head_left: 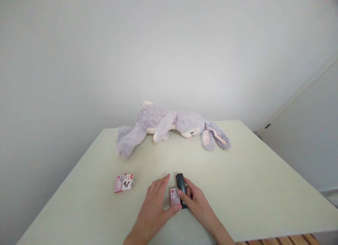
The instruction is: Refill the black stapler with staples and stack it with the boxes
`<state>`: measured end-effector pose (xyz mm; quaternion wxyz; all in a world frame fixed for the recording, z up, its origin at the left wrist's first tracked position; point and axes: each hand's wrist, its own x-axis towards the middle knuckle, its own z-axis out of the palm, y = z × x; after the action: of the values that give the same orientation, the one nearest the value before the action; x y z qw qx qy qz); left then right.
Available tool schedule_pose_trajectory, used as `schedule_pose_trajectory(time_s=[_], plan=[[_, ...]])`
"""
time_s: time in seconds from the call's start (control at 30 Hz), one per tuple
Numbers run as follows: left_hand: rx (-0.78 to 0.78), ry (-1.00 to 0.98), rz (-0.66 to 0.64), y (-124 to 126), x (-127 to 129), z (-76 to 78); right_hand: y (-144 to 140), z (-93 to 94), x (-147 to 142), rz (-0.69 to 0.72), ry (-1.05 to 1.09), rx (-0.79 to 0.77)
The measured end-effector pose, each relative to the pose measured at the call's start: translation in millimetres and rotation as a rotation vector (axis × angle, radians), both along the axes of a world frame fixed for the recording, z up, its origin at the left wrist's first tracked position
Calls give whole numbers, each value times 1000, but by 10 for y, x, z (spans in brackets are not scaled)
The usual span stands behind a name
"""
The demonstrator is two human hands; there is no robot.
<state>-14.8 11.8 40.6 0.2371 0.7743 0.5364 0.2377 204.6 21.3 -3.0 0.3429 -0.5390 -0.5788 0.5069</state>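
My right hand [196, 199] pinches the hard black stapler [181, 185] by its sides while my left hand [155, 204] lies spread beside the light staple box [174, 197].

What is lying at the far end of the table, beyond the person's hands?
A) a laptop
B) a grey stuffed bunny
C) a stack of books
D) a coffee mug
B: a grey stuffed bunny with long ears lies on its side at the far edge of the table, well beyond the left hand and right hand.
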Motion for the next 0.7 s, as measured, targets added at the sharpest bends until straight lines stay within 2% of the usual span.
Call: schedule_pose_trajectory(time_s=[0.1, 0.17, 0.23, 0.3, 0.37, 0.43, 0.53, 0.63, 0.7], plan=[[134, 4, 239, 167, -659, 68, -5, -38, -1, -12, -19, -4], [144, 33, 386, 304, -1203, 27, -1, -54, 3, -13, -22, -6], [12, 105, 402, 402, -1681, -66, 7, -63, 10, -10, -29, -6], [-67, 175, 370, 428, -1991, -168, 17, -69, 17, -7, -35, -4], [-100, 209, 324, 380, -2122, -249, 25, -71, 23, -4, -31, -5], [-101, 239, 302, 273, -2136, -309, 29, -68, 26, -1, -18, -14], [-93, 270, 350, 41, -2095, -393, 29, -49, 25, -1, -1, -22], [-100, 259, 408, -214, -1994, -458, 23, -15, 25, 2, 4, -12], [-127, 227, 366, -351, -1802, -448, 19, 4, 27, 9, 6, -13]])
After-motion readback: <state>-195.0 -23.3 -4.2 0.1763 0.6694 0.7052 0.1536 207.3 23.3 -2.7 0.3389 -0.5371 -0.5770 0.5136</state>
